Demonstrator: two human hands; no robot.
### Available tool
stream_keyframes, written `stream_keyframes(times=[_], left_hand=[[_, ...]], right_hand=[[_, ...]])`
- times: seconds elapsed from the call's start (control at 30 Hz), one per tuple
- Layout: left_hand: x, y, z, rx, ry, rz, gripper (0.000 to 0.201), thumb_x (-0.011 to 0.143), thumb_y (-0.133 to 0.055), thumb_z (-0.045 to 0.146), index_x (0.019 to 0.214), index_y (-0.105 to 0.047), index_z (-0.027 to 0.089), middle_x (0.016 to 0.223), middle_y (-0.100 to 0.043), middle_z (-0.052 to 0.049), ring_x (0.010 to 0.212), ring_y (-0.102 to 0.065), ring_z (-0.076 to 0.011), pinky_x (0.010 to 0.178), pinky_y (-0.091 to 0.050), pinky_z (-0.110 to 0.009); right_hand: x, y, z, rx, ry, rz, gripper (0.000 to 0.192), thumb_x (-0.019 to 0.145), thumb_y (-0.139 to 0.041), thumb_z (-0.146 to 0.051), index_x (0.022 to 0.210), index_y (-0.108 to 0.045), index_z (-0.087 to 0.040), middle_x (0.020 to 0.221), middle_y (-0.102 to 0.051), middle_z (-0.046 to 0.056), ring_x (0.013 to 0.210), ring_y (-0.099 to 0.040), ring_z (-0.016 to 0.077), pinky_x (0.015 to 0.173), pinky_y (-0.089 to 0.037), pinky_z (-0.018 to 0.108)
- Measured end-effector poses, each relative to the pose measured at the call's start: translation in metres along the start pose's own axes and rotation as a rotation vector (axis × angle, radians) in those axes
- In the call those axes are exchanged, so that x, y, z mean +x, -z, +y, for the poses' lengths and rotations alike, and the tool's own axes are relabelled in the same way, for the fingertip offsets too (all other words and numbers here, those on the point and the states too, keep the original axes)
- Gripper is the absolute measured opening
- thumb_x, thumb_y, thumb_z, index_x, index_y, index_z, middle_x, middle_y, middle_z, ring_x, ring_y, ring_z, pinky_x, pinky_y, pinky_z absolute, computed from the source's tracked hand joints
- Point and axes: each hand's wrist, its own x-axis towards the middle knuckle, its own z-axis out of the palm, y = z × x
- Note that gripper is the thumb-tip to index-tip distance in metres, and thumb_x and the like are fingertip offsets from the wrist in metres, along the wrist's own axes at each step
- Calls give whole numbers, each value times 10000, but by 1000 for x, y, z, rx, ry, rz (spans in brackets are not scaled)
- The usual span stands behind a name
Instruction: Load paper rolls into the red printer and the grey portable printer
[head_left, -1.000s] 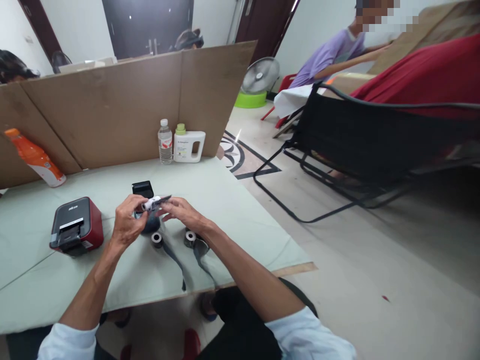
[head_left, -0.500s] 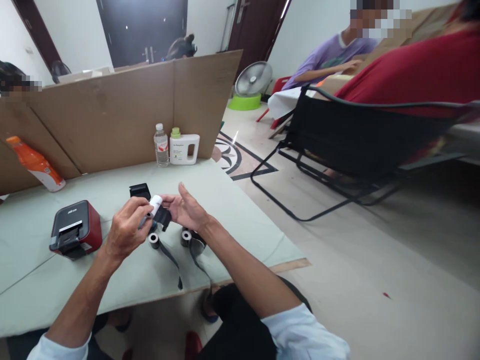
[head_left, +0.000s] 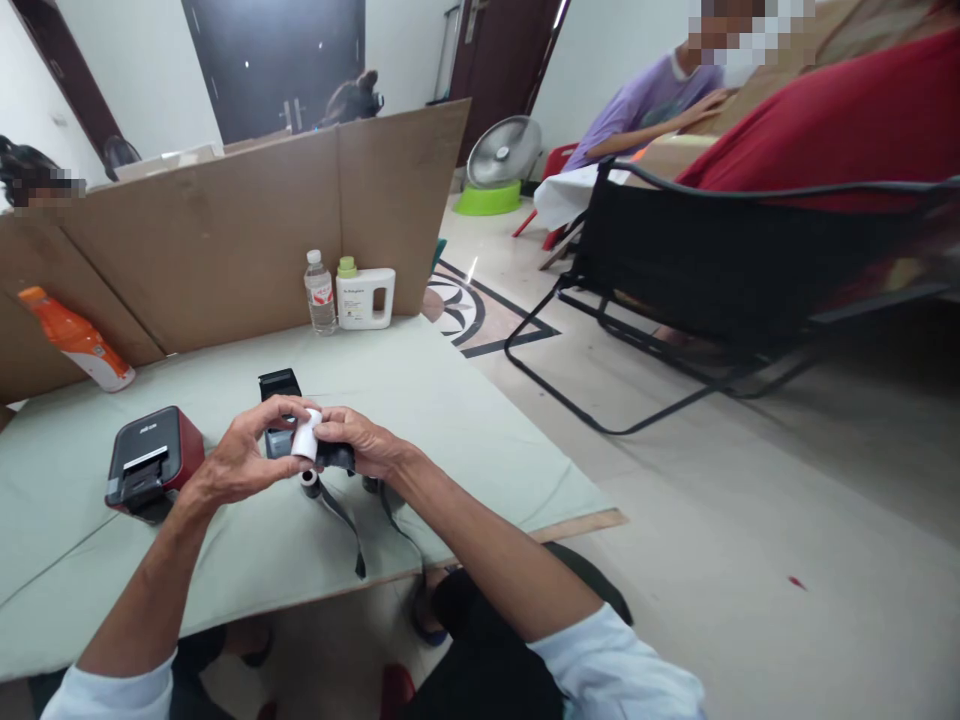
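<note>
My left hand (head_left: 244,450) holds a small white roll (head_left: 306,436) between thumb and fingertips, above the table. My right hand (head_left: 362,440) meets it from the other side, its thumb against the roll and its fingers closed by a black strip (head_left: 335,456) that hangs beside the roll. Below the hands, a ribbon roll with a white core (head_left: 309,478) rests on the table, its dark tail (head_left: 346,530) trailing towards the front edge. A second ribbon roll (head_left: 370,484) is mostly hidden by my right hand. Past my left hand sits a black open-topped part (head_left: 279,383).
A red and black label printer (head_left: 155,460) stands left of my hands on the pale green table (head_left: 465,450). An orange bottle (head_left: 79,340), a water bottle (head_left: 319,292) and a white jug (head_left: 366,297) stand before a cardboard screen (head_left: 247,225). A black folding chair (head_left: 697,260) is at right.
My right hand has closed from an open palm onto the roll and black strip. My left hand has turned the white roll more upright. The view has shifted slightly.
</note>
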Motion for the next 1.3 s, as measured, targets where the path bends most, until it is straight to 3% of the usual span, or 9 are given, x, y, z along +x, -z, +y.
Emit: stream_keyframes(times=[0.2, 0.43, 0.53, 0.73, 0.8, 0.93, 1.0, 1.2, 1.3], left_hand=[[2, 4, 4, 175, -43, -57, 517, 755, -764, 137, 1246, -643, 247, 1215, -711, -79, 1060, -699, -250, 952, -577, -389], [9, 4, 27, 612, -183, -247, 481, 715, -636, 22, 1148, -636, 230, 1100, -695, -94, 1151, -635, -319, 987, -540, -455], [9, 6, 26, 533, -179, -230, 540, 744, -671, 55, 1247, -619, 243, 1153, -696, -88, 1151, -644, -305, 1004, -541, -438], [3, 6, 1, 153, -88, -66, 633, 796, -787, 215, 1379, -546, 248, 1279, -657, -100, 1092, -692, -252, 945, -593, -372], [3, 5, 2, 203, -120, -73, 645, 807, -769, 204, 1401, -517, 233, 1299, -647, -114, 1136, -679, -266, 974, -585, -396], [8, 3, 20, 571, -198, -249, 556, 810, -614, 30, 1335, -563, 205, 1233, -677, -130, 1254, -616, -315, 1061, -528, -496], [9, 3, 23, 639, -211, -275, 581, 805, -589, 2, 1347, -568, 210, 1224, -685, -134, 1305, -586, -335, 1073, -515, -529], [3, 3, -4, 122, -152, -21, 752, 840, -798, 270, 1500, -438, 256, 1338, -653, -136, 1215, -664, -284, 1041, -561, -448], [3, 4, -5, 232, -173, -43, 671, 840, -775, 232, 1450, -495, 238, 1324, -659, -135, 1210, -666, -288, 1048, -554, -450]], right_hand=[[0, 3, 5, -17, -7, 3, 513, 615, -965, -522, 862, -718, -147, 749, -693, 14, 647, -639, 138, 623, -574, 256], [1, 6, 2, -149, 51, 74, 458, 581, -987, -479, 783, -733, -155, 749, -697, -10, 674, -624, 119, 675, -524, 236], [1, 4, 0, -126, 44, 74, 482, 565, -985, -511, 774, -727, -162, 738, -694, -8, 669, -623, 128, 669, -526, 243], [-4, -1, -6, -33, 60, 33, 534, 566, -973, -565, 768, -707, -149, 685, -669, -11, 608, -589, 110, 616, -508, 224], [-4, 0, -7, -58, 60, 32, 527, 578, -970, -559, 772, -710, -143, 691, -670, -12, 616, -595, 107, 618, -501, 218], [-3, 4, -6, -192, 80, 74, 462, 607, -972, -489, 811, -744, -142, 766, -715, 0, 711, -642, 134, 707, -526, 247], [-2, 5, -5, -207, 103, 88, 448, 610, -973, -478, 809, -749, -145, 789, -724, 0, 737, -650, 138, 734, -529, 254], [-2, 6, -4, -31, 105, 0, 555, 578, -966, -584, 800, -720, -139, 702, -679, -10, 625, -608, 112, 636, -503, 226], [-3, 10, -3, -59, 82, -12, 542, 590, -971, -556, 823, -724, -134, 704, -684, -9, 623, -614, 112, 641, -505, 226]])
